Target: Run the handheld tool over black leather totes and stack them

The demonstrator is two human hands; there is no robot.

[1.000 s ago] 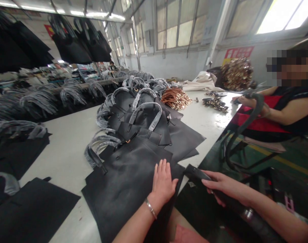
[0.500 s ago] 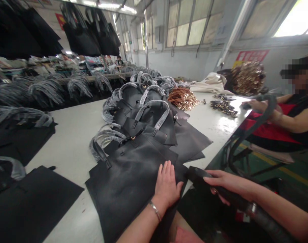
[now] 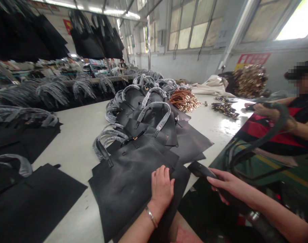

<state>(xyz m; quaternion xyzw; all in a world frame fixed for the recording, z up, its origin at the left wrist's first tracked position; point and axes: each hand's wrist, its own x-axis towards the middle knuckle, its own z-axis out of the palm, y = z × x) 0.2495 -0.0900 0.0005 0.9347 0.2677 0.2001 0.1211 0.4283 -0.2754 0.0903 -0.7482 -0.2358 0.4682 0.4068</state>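
My left hand, with a metal bracelet at the wrist, rests on the top black handbag near its right edge. Its fingers are bent and drawn together on the leather, seemingly gripping the top layer; the fingertips are partly hidden. More flat bags lie beneath that one, their corners showing. In my right hand is a black hose nozzle, fingers wrapped round its handle. The flat tip sits just beside the right corner of the bags, over the table edge. Plastic-wrapped handles stick out at the stack's far left.
More black bags with wrapped handles are heaped beyond. Another stack lies left. Brown straps with gold clasps and dark metal fittings lie on the white table. A co-worker sits right, behind a looped grey hose.
My left hand has slid slightly down and left, and its flat fingers have curled in. The right hand with the nozzle has shifted a little right. The view has swung slightly.
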